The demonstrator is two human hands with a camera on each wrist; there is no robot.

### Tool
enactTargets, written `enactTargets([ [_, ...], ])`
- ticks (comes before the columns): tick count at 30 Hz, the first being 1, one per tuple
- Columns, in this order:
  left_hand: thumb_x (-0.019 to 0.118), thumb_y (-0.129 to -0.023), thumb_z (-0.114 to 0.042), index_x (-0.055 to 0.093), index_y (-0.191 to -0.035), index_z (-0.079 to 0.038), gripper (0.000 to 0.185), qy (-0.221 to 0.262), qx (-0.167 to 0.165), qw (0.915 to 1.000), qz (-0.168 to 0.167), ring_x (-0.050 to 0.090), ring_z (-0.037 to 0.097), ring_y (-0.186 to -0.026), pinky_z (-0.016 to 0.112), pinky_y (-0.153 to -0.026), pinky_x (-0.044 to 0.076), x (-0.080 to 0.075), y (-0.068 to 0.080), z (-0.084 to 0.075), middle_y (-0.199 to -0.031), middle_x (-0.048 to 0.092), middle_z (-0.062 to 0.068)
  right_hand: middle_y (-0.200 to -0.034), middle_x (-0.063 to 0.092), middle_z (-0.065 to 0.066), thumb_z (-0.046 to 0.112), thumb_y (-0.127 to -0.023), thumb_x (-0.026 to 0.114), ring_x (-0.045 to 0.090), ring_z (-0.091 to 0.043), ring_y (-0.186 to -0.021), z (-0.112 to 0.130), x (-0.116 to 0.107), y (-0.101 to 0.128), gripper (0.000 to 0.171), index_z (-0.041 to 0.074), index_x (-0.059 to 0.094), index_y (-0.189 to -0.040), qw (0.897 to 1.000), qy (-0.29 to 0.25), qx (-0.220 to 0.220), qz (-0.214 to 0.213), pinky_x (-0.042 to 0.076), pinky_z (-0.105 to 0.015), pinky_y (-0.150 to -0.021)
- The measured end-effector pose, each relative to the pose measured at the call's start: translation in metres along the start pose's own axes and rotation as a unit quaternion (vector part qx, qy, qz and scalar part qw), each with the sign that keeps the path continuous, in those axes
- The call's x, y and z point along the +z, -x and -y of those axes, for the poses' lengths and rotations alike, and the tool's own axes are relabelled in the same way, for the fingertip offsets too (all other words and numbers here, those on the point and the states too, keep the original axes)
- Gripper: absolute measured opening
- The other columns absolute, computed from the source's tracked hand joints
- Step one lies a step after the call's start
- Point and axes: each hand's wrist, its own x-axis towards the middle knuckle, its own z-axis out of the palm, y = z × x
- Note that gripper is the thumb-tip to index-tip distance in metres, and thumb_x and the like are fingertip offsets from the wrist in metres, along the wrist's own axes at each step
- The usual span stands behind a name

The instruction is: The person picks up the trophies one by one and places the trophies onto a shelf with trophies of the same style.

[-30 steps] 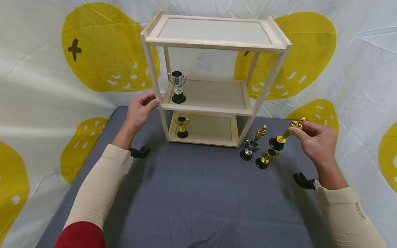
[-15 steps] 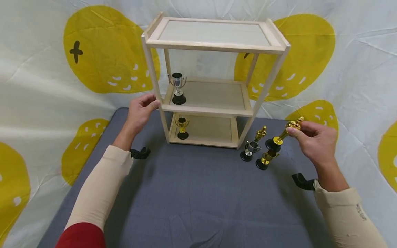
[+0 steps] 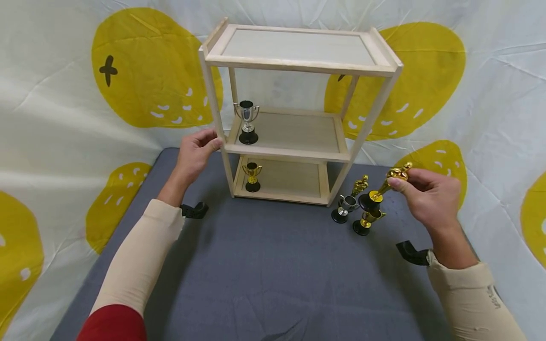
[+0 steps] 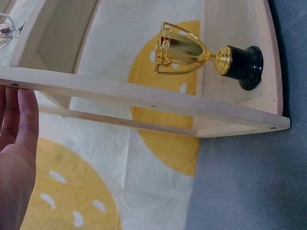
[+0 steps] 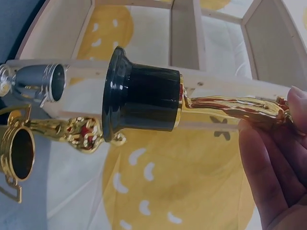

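My right hand pinches a gold figurine trophy by its upper body, tilted, with its black base hanging clear of the table. Near that base stand a small silver cup trophy, a gold cup trophy and a second gold figurine trophy. At the left, my left hand grips the front post of the wooden shelf at middle-tier height. A silver cup trophy is on the middle tier's left end. Below it, a gold cup trophy occupies the bottom tier.
Grey cloth covers the table. Behind the shelf hangs a white sheet with yellow printed shapes. The shelf's top tier has raised side rails, and slanted posts frame its sides.
My right hand has moved left with the gold figurine trophy, bringing it closer to the shelf and the standing trophies. My left hand stays on the shelf post.
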Motion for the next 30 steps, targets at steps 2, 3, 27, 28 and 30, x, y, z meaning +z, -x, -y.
enactTargets([
  [2,0.069,-0.101,-0.014,0.068,-0.128,0.009,0.036,0.001,-0.001,1.0,0.0,0.062,0.006,-0.09,0.018,-0.083,0.054,0.0,0.0,0.0,-0.096,0.071,-0.009,-0.077,0.066,0.037,-0.011,-0.075,0.087,0.062,0.019,-0.065,0.003,0.0,0.0,0.016,-0.013,0.078,-0.088,1.0,0.006,-0.001,0.005,0.045,-0.003,-0.06],
  [3,0.07,-0.1,-0.015,0.068,-0.128,0.009,0.037,0.001,-0.002,1.0,0.0,0.062,0.006,-0.09,0.018,-0.083,0.054,0.0,0.0,-0.001,-0.096,0.071,-0.009,-0.077,0.066,0.037,-0.011,-0.075,0.087,0.061,0.019,-0.064,0.005,0.0,0.0,0.016,-0.012,0.078,-0.088,1.0,0.008,-0.002,0.008,0.045,-0.003,-0.059],
  [27,0.071,-0.1,-0.017,0.068,-0.129,0.008,0.038,-0.003,-0.004,1.0,0.002,0.063,0.006,-0.092,0.018,-0.085,0.054,0.0,0.0,0.0,-0.098,0.072,-0.011,-0.077,0.07,0.029,-0.008,-0.079,0.085,0.064,0.012,-0.062,0.032,0.008,-0.009,0.016,-0.016,0.077,-0.091,0.998,-0.041,-0.014,0.044,0.05,-0.006,-0.061],
  [28,0.071,-0.1,-0.018,0.068,-0.129,0.008,0.039,-0.004,-0.004,1.0,0.002,0.063,0.006,-0.092,0.018,-0.085,0.054,0.0,0.0,0.0,-0.098,0.071,-0.011,-0.077,0.071,0.028,-0.009,-0.079,0.085,0.065,0.011,-0.063,0.033,0.009,-0.01,0.016,-0.016,0.077,-0.091,0.998,-0.045,-0.016,0.044,0.051,-0.006,-0.061],
  [30,0.07,-0.101,-0.016,0.068,-0.129,0.008,0.038,-0.003,-0.004,1.0,0.003,0.063,0.006,-0.092,0.018,-0.085,0.054,0.0,0.0,0.0,-0.098,0.072,-0.011,-0.077,0.072,0.027,-0.01,-0.079,0.085,0.067,0.01,-0.064,0.035,0.01,-0.012,0.016,-0.017,0.077,-0.091,0.998,-0.054,-0.019,0.042,0.051,-0.007,-0.062],
])
